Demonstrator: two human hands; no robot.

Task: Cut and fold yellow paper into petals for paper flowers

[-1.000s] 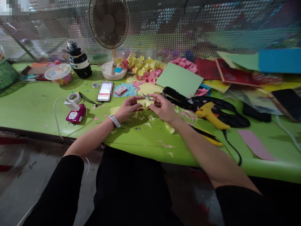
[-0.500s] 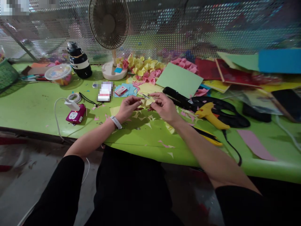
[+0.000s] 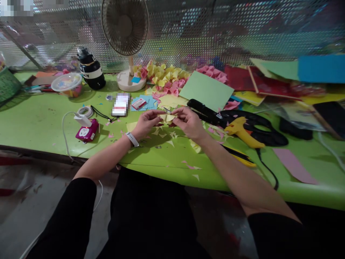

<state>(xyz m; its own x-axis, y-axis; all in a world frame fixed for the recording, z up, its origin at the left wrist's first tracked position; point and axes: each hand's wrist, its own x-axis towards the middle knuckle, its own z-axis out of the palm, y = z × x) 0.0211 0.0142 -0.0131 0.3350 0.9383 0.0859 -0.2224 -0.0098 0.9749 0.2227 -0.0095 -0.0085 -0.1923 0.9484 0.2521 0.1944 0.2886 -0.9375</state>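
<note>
Between my fingertips, over the green table [image 3: 151,155], is a small yellow paper flower [image 3: 168,118] with rounded petals. My left hand [image 3: 147,123] pinches its left side; a white-banded watch is on that wrist. My right hand [image 3: 188,124] closes on the flower's right side, its curled fingers partly hiding what they grip. Yellow paper scraps [image 3: 170,136] lie scattered below both hands. Behind the hands rests a pile of yellow paper flowers [image 3: 165,76], with pink paper flowers [image 3: 174,87] beside it.
Right of my hands lie a black stapler [image 3: 205,113], a yellow glue gun [image 3: 242,131] and a yellow-handled cutter [image 3: 239,156]. To the left are a phone [image 3: 120,105], a purple power socket [image 3: 87,131] and a black bottle [image 3: 92,72]. A fan [image 3: 125,30] stands behind.
The yellow paper flower has turned slightly between my fingertips and its petals show more openly. Both hands stay in nearly the same place, and the view has shifted a little.
</note>
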